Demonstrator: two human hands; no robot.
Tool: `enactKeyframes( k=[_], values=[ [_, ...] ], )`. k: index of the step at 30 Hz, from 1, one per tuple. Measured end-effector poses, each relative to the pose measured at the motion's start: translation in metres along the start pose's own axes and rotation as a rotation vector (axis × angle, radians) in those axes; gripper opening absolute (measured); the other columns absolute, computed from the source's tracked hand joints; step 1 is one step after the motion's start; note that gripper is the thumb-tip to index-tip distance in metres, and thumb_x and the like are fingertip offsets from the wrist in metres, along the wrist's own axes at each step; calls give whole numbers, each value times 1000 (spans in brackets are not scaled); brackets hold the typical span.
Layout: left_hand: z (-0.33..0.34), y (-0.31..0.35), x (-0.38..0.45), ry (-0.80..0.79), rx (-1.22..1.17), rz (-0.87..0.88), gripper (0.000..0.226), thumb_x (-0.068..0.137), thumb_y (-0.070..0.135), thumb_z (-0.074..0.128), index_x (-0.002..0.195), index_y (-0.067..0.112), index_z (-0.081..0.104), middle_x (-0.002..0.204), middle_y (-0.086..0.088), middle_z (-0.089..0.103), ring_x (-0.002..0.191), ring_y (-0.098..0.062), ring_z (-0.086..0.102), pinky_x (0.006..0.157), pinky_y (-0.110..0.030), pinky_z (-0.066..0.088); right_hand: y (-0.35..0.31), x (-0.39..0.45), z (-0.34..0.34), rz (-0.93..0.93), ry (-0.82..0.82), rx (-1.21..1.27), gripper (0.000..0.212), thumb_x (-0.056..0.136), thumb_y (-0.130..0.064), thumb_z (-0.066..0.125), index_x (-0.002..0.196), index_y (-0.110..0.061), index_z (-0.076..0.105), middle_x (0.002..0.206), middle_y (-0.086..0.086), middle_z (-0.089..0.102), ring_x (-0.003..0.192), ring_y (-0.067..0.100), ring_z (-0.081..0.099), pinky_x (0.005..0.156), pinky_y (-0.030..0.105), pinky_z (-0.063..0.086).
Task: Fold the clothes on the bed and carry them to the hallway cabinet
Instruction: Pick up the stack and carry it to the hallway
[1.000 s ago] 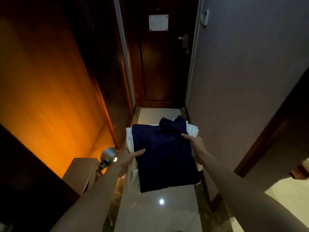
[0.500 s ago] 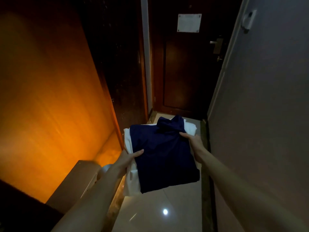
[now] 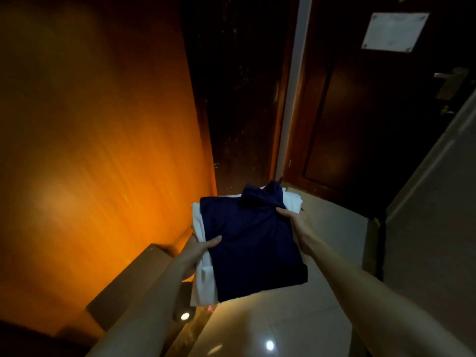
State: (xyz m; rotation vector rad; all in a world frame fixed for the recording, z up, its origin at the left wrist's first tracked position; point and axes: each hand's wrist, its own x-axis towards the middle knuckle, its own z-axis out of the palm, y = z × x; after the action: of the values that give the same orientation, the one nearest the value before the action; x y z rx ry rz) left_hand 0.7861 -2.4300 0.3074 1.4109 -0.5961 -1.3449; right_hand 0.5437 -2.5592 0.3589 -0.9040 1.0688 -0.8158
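A person's left hand [image 3: 197, 251] grips the left edge of a stack of folded clothes, thumb lying on top and the other fingers hidden beneath; the right hand [image 3: 293, 220] grasps the stack's far right side near the collar, thumb pressed onto the cloth, the rest of its fingers out of sight underneath; both bare forearms reach forward from the bottom of the view. The stack is carried level in front of the body, above the floor: a navy folded shirt [image 3: 252, 248] lies uppermost, its collar end pointing away from the camera; a white folded garment [image 3: 203, 276] sits beneath it, showing along the left edge and at the far right corner. Below the clothes a pale tiled floor [image 3: 296, 318] catches a small bright reflection; to the left, just beside the left forearm, a low beige box-like unit [image 3: 144, 274] stands against an orange-lit wooden panel [image 3: 103, 150]; a small round lamp [image 3: 184, 315] glows near the unit's foot. Ahead a dark wooden door [image 3: 373, 112] closes the hallway, bearing a white rectangular notice [image 3: 395, 32] high up and a metal handle [image 3: 448, 81] at its right side; a grey wall [image 3: 438, 215] runs along the right.
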Motion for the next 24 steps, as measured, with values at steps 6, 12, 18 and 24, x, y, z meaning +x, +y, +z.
enactKeyframes(
  k=[6, 12, 18, 24],
  values=[
    [-16, 21, 37, 154, -46, 1, 29, 86, 16, 75, 111, 23, 63, 106, -4, 73, 97, -23, 70, 80, -38, 57, -13, 81, 36, 29, -128, -78, 41, 80, -14, 75, 119, -11, 64, 106, 9, 72, 97, 28, 69, 81, 38, 55],
    [-28, 24, 73, 357, -155, -49, 41, 83, 31, 78, 118, 18, 62, 116, -13, 70, 105, -31, 69, 91, -47, 56, -28, 159, 69, 120, -356, -166, 17, 90, -16, 65, 107, -15, 61, 96, 5, 68, 87, 20, 64, 68, 28, 48],
    [-13, 24, 113, 627, -257, 23, 37, 86, 23, 75, 121, 14, 65, 114, -11, 72, 100, -27, 71, 82, -40, 59, -50, 237, 96, 205, -613, -257, 19, 92, -14, 64, 111, -12, 64, 96, 6, 71, 88, 21, 67, 71, 30, 51],
    [3, 21, 138, 830, -305, 44, 22, 86, 17, 73, 106, 20, 65, 103, -3, 72, 81, -14, 73, 61, -24, 57, -59, 291, 121, 222, -790, -348, 26, 87, -15, 71, 113, -13, 67, 107, 10, 73, 88, 21, 72, 73, 31, 55]
  ],
)
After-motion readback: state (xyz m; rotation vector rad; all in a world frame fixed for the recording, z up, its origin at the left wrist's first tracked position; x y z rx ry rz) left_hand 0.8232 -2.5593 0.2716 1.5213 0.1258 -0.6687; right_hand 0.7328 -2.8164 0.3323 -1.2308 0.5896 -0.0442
